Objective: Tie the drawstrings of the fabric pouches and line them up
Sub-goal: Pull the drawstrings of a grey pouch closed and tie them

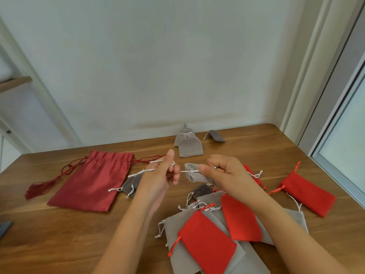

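Both hands were raised over the bench (59,234), working one small grey pouch (194,176) held in the air between them. Right hand (227,175) had its fingers pinched on the pouch's gathered neck and one end of the white drawstring (189,171), keeping the mouth closed. Left hand (162,175) had fingers clenched on the other cord end, pulling sideways, likely to cinch a knot tight. Two grey pouches (190,147) with tied cords lay overlapping at the far edge by the wall, probably the start of the line; a third grey one (217,136) lay just beside them. Untied red and grey pouches (209,240) were heaped near the body, within easy reach. A big dark red bag (92,180) lay flat on the left, apart. Most of the task looked undone.
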Motion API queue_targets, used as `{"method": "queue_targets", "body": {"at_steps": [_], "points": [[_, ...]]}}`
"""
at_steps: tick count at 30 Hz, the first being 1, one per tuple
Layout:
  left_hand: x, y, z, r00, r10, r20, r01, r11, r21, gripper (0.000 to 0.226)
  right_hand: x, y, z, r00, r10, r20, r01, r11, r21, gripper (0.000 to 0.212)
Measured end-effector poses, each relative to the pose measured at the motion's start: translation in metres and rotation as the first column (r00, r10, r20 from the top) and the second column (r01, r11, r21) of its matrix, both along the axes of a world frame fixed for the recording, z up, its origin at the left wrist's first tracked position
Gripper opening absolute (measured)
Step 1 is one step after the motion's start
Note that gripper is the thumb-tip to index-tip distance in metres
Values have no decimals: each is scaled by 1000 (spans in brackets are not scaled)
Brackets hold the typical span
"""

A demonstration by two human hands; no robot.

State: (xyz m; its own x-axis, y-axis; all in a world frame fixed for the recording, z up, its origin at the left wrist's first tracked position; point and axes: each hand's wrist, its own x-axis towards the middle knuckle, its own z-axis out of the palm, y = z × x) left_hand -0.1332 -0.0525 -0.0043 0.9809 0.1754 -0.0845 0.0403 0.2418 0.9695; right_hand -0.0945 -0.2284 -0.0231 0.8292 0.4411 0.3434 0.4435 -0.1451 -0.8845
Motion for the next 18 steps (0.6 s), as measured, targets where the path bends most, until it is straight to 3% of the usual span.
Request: {"method": "queue_targets", "body": {"at_steps": [3,5,7,10,13,18], "points": [[0,7,0,994,-105,-4,104,990,-96,20,-2,3,-2,996,78,-44,-78,997,3,40],[1,8,1,989,-146,-14,138,963,-232,37,-2,3,-1,994,102,-40,-102,995,-8,33],[2,9,1,989,-143,-45,122,942,-313,43,-1,2,1,994,104,-43,-105,994,-19,28],[3,10,0,989,-110,-98,72,942,-329,28,1,-1,2,995,101,-14,-102,994,-46,25],[2,11,0,993,-76,-93,53,972,-228,14,1,0,0,995,81,57,-75,992,-97,19],[-1,4,-6,999,-40,-18,43,971,235,13,-1,2,-1,967,86,240,-39,980,-195,18]]}}
